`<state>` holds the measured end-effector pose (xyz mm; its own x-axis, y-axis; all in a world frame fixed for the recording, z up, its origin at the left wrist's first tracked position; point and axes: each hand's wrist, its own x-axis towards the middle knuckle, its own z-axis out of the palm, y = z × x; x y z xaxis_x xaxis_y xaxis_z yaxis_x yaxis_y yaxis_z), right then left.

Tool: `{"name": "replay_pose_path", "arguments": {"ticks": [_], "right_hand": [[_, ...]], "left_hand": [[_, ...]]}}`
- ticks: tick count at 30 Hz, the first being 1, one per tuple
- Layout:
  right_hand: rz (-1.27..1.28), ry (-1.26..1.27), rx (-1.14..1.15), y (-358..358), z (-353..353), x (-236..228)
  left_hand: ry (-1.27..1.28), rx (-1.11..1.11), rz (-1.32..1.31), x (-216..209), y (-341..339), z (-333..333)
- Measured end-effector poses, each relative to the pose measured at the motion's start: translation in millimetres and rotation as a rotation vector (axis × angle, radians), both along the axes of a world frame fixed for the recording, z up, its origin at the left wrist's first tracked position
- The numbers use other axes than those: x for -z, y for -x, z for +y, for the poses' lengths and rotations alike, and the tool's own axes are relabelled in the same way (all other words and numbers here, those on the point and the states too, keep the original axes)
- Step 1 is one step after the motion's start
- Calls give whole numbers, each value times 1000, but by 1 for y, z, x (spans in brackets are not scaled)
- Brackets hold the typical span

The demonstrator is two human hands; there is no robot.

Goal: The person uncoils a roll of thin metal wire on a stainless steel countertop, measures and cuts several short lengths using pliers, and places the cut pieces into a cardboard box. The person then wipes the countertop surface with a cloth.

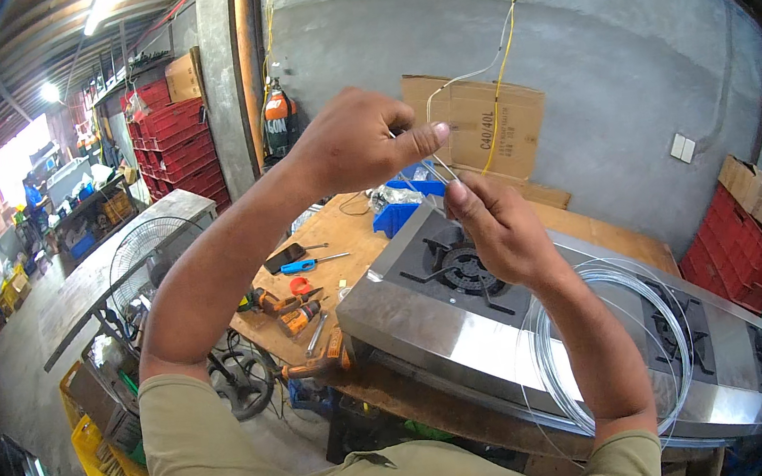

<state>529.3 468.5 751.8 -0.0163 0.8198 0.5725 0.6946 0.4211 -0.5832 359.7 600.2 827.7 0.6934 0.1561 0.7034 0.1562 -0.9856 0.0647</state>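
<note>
My left hand (360,141) is raised, fingers curled and thumb pressed on a thin metal wire (438,171). Below it and to the right, my right hand (502,231) pinches the same wire between thumb and fingers. Two thin shiny strands run side by side in the gap between my hands. Around or beneath my right forearm is a large loose coil of silvery wire (558,378); whether it hangs there or rests on the stove, I cannot tell. Under both hands stands a stainless steel gas stove (429,322) with several black burners.
Left of the stove, a wooden workbench (342,233) carries a blue-handled screwdriver (301,266), orange power drills (300,316), a wrench (317,334) and a blue bin (395,218). Flattened cardboard (518,116) leans on the wall. Red crates (734,242) stand at right, a fan (150,257) at left.
</note>
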Motion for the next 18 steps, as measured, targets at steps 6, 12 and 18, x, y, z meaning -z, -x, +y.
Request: {"name": "replay_pose_path", "arguments": {"ticks": [6,12,18], "right_hand": [[525,198,-313,7,-9,-15],[543,308,-260,16,-11,-19],[541,243,-216,26,-13,-20]], "left_hand": [[34,147,-99,-13,1,6],[-87,147,-137,-13,-3,15],[144,323,-228,-2,-7,31]]}}
